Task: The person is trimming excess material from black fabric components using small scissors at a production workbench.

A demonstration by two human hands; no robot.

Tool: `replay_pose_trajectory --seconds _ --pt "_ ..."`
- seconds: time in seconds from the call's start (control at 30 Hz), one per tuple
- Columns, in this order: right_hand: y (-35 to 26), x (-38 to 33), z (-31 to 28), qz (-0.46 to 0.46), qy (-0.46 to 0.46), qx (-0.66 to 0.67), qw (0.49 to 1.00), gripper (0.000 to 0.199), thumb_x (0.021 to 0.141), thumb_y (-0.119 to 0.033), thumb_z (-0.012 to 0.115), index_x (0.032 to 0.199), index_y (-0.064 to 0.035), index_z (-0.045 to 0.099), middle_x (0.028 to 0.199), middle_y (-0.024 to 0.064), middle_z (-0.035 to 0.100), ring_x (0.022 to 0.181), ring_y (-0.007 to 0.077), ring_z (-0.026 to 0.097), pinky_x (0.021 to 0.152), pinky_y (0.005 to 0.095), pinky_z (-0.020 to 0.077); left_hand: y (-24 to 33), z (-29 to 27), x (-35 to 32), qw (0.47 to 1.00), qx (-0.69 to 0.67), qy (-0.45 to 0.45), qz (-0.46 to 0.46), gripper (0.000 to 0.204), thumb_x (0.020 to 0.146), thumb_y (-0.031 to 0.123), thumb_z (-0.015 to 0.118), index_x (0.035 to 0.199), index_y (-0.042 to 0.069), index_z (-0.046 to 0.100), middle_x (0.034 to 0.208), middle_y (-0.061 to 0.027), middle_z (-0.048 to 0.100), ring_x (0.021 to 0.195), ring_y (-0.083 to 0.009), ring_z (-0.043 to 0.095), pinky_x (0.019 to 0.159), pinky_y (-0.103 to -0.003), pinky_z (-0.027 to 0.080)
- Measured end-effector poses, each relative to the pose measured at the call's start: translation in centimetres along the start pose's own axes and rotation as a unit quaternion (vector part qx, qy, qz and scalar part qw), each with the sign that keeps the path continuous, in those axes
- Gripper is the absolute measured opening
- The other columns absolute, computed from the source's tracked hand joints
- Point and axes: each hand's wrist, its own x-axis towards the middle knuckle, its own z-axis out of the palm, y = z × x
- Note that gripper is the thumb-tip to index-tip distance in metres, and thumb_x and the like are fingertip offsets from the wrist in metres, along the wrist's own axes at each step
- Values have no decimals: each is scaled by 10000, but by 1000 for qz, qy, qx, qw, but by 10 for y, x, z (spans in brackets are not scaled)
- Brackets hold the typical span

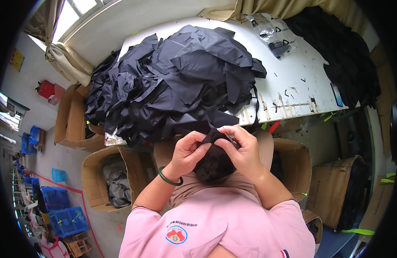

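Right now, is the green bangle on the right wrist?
No, the green bangle circles the left wrist, below the left hand pinching the dark fabric.

The near left of the white worktable is buried under a heap of dark navy fabric pieces overhanging its front edge. Bare tabletop is left on the right, between that heap, clear plastic bags and a black cloth pile. Below, open cardboard boxes crowd the floor.
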Motion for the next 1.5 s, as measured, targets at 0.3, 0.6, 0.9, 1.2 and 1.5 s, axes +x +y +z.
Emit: replay_pose_trajectory --seconds 0.3,0.6,0.9,1.2,1.5 --pt "11 -1 -3 -48 -5 -72 996 240 785 -133 768 935 8 644 796 103 605 661 229 600 596 306 474 3 3 3 999 42 22 -9 248 875 -43 646 1100 8 555 982 1 581 866 -49 543 776 -184 457" --pt "13 -4 -6 -60 -21 -80 995 243 763 -126 777 922 -4 640 770 108 587 650 262 601 583 313 479 9 12 3 995 24 84 46 396 839 -114 637 1191 26 519 907 -9 570 847 -59 551 772 -192 465" --pt "14 0 -18 -74 -90 -60 991 217 736 -42 772 908 -15 642 767 90 578 633 229 592 576 301 474 25 -11 8 974 220 -28 31 219 771 -65 697 979 1 684 1035 -100 641 915 -174 626 793 -257 491" --pt "14 5 -22 -100 -136 7 986 232 734 -40 779 916 -9 639 782 83 576 632 223 578 573 297 465 8 -8 15 997 -7 -71 8 85 918 60 566 911 16 639 959 -59 660 962 -139 583 1040 -381 377" --pt "7 5 -26 -50 -163 -37 985 157 796 -87 733 873 -7 622 763 107 585 659 257 581 597 328 462 -6 10 -3 983 -165 11 -82 132 874 12 608 1006 0 607 1041 -57 591 935 -114 554 860 -253 437"
